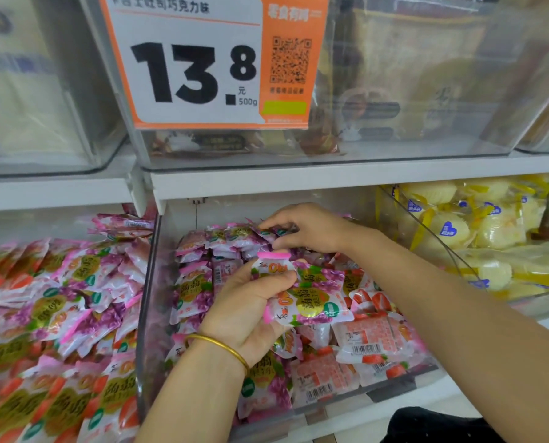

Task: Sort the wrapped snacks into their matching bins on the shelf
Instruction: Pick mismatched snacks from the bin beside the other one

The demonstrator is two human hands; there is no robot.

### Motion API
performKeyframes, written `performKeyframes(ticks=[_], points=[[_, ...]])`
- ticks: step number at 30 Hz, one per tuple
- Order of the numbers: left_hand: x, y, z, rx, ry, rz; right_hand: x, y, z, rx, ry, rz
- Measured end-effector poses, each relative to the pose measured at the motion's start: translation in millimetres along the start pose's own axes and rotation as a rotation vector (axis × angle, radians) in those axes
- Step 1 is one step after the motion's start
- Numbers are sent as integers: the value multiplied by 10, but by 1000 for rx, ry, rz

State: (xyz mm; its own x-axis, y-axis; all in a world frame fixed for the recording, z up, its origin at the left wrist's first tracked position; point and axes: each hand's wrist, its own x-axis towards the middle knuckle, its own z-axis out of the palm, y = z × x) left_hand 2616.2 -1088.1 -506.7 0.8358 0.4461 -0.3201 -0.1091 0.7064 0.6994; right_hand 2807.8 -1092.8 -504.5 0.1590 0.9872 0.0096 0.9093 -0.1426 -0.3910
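Note:
My left hand (244,305), with a gold bangle on the wrist, is shut on a small bunch of purple grape snack packets (311,298) above the middle clear bin (145,314). My right hand (308,228) reaches to the back of that bin, its fingers pinching a purple packet (268,233) in the top row. The bin holds purple grape packets at the back and left, and red strawberry packets (372,340) at the front right.
The left bin (59,314) is heaped with mixed purple and red packets. A clear bin of yellow wrapped cakes (490,238) stands at the right. Above, a white shelf edge (330,180) carries clear bins and an orange 13.8 price tag (202,62).

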Motion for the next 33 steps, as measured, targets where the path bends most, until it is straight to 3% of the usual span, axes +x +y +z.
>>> performKeyframes(ticks=[4, 6, 11, 14, 17, 23, 29, 33], points=[[9, 0, -8, 0, 7, 0, 55, -46, 40, -242, -18, -41], [7, 1, -9, -11, 0, 11, 12, -81, -27, -245, -42, -17], [-16, 7, 5, -70, -11, 71, -504, -299, -250, 330, 327, 181], [-36, 10, 31, -93, -66, 106, -922, -504, -317, 624, 150, 326], [-42, 10, 29, -94, -89, 157, -1109, -652, -259, 648, -6, 300], [-41, 9, 63, -154, 7, 174, -1049, -578, -127, 750, 138, 365], [3, 14, 21, -181, 44, 133, -1056, -513, -57, 810, 137, 375], [20, 24, 29, -208, 164, 208, -1085, -470, -109, 809, 171, 401]])
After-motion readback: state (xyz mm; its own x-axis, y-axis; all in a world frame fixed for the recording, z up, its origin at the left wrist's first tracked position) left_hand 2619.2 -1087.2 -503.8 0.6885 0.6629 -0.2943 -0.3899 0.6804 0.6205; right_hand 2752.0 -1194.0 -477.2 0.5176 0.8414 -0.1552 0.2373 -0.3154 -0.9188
